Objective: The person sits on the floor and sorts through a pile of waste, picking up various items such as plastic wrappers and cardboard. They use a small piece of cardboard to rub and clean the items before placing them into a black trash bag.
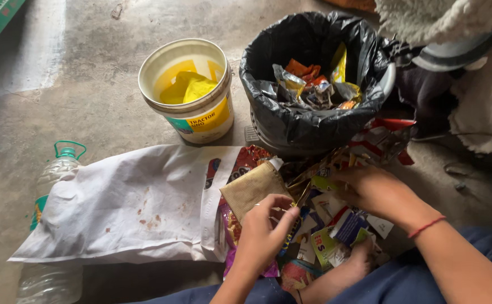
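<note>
Bare forearms, red wrist thread [426, 227], blue trousers [420, 281]

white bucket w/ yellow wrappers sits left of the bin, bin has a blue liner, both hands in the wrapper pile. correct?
Not quite: the liner of the bin is black, not blue, as the head view shows. The rest holds: the white bucket with yellow wrappers sits left of the bin, and the left hand and right hand are both in the wrapper pile.

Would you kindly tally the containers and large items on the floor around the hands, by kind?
Buckets: 1, white
Bins lined with a black bag: 1
Clear plastic bottles: 2
Large white bags: 1
Total: 5
</note>
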